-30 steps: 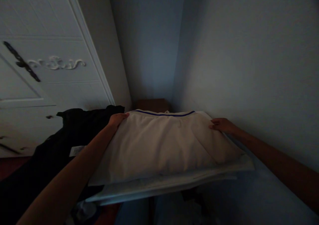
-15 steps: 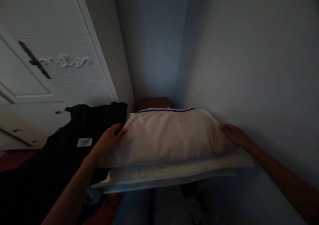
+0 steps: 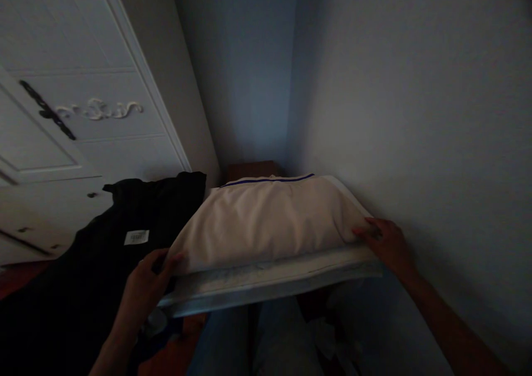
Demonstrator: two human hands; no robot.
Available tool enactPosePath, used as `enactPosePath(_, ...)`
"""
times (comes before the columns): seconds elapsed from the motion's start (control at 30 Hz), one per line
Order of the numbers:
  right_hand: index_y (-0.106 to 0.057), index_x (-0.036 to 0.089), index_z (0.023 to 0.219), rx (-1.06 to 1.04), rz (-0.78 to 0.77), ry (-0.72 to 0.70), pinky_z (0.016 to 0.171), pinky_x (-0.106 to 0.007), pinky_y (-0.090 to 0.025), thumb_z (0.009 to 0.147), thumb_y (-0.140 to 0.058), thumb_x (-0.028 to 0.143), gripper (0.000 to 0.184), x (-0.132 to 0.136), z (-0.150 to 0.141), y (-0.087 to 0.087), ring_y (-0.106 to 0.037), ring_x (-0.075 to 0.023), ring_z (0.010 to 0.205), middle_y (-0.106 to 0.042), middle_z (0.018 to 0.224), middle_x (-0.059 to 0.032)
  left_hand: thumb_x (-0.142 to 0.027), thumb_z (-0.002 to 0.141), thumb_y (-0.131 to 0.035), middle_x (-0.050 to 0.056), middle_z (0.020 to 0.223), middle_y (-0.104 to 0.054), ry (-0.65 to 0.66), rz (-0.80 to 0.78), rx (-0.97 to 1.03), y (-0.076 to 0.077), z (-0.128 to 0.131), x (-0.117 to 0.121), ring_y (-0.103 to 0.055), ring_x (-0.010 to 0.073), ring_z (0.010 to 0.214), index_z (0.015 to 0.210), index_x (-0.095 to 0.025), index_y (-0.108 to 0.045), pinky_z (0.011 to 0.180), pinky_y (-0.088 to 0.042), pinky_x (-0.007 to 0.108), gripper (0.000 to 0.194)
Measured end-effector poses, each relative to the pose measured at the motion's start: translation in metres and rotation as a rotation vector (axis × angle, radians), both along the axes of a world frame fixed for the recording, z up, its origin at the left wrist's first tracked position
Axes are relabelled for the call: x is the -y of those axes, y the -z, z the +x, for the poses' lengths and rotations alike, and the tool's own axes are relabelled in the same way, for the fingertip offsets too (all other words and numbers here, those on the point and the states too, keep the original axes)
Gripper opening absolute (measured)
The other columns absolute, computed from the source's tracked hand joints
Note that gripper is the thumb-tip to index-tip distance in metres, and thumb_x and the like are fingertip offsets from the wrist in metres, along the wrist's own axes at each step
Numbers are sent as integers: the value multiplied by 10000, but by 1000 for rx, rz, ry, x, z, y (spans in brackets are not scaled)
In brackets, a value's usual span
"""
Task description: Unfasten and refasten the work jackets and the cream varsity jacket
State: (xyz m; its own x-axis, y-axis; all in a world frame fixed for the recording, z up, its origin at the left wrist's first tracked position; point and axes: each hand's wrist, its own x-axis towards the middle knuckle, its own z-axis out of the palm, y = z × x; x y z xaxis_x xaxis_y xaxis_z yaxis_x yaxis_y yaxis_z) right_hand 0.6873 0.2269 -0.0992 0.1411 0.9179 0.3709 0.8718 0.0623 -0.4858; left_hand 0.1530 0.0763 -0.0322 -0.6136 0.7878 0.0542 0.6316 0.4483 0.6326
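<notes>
A pale pinkish cloth (image 3: 266, 220), perhaps a garment, with a dark blue stripe along its far edge, lies spread over a narrow board with a whitish cover (image 3: 266, 273). Its near left corner is pinched between the thumb and fingers of my left hand (image 3: 152, 276). At the near right edge, my right hand (image 3: 384, 243) grips the same cloth with thumb and fingers closed on it. Soft wrinkles run across the middle of the fabric. Beside my left hand is a black garment (image 3: 162, 204) bearing a white label (image 3: 136, 237).
A white wardrobe (image 3: 83, 49) with a dark handle stands on the left. A grey wall (image 3: 399, 104) rises close by my right arm. Something brown and box-like (image 3: 251, 169) sits in the corner behind the board. My legs (image 3: 278, 337) are under it, above a reddish floor.
Both hands have come nearer to me along the cloth's sides, the left one also further left. The cloth's near left corner is now drawn out in my left fingers. The view has shifted slightly.
</notes>
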Motion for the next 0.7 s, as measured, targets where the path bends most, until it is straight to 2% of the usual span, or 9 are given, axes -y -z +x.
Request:
enactPosePath(0.13, -678, 186, 1023, -163, -123, 44, 920, -419, -498, 733, -658, 535, 454, -3, -2, -8, -638, -305, 1022, -670, 1088, -141, -640, 634, -535, 79, 854, -712, -69, 103, 37, 0, 4, 1, -669, 336, 876, 827, -239, -636, 761, -508, 406, 456)
enactPosePath(0.23, -658, 206, 890, -295, -167, 12, 821, -383, -517, 741, -611, 513, 344, -7, 0, -17, -661, -278, 896, -700, 919, -102, -594, 675, -547, 54, 842, -678, -162, 197, 87, 2, 4, 0, -646, 302, 848, 844, -239, -617, 707, -486, 371, 399)
enactPosePath(0.37, -588, 222, 912, -686, -185, -89, 713, -347, -537, 715, -613, 571, 401, -4, 7, -18, -664, -249, 812, -702, 876, -75, -456, 659, -610, 17, 772, -612, -390, 341, 254, -1, 4, -7, -595, 248, 753, 802, -245, -600, 624, -452, 329, 255)
enactPosePath(0.47, -556, 241, 925, -874, -167, -90, 698, -343, -547, 644, -707, 561, 452, -1, 14, -11, -665, -238, 782, -703, 877, -64, -377, 650, -613, 0, 744, -578, -464, 431, 324, -3, 7, -13, -547, 202, 701, 751, -235, -576, 598, -435, 295, 178)
enactPosePath(0.6, -559, 234, 915, -912, -98, -31, 650, -336, -538, 589, -750, 570, 505, 0, 19, -3, -658, -229, 729, -690, 822, -50, -394, 667, -589, -38, 695, -498, -520, 501, 323, 6, 6, -21, -454, 138, 611, 767, -203, -561, 575, -388, 258, 218)
enactPosePath(0.7, -579, 232, 898, -804, -74, 41, 610, -323, -520, 610, -741, 567, 470, -1, 19, -5, -649, -224, 705, -696, 808, -52, -421, 726, -516, -36, 704, -485, -460, 565, 195, 16, -1, -24, -444, 127, 592, 787, -201, -523, 569, -394, 251, 228)
